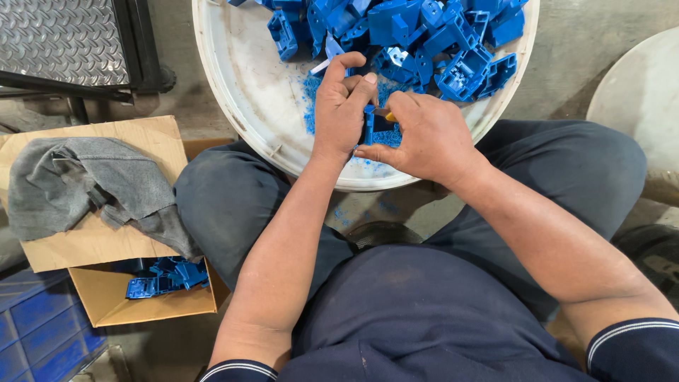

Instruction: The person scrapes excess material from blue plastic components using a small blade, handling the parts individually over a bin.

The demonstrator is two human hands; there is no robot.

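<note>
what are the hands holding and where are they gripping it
Both hands hold one blue plastic part over the white tub: left hand grips its left side, right hand its right side.

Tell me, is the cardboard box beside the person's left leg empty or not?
Not empty. Blue plastic parts lie inside the cardboard box, and a grey cloth is draped over its flap.

This looks like a small workshop. A big white tub (233, 71) holds many blue plastic parts (424, 35), and a cardboard box (106, 297) holds more. The concrete floor (587, 42) is bare and dusty.
</note>
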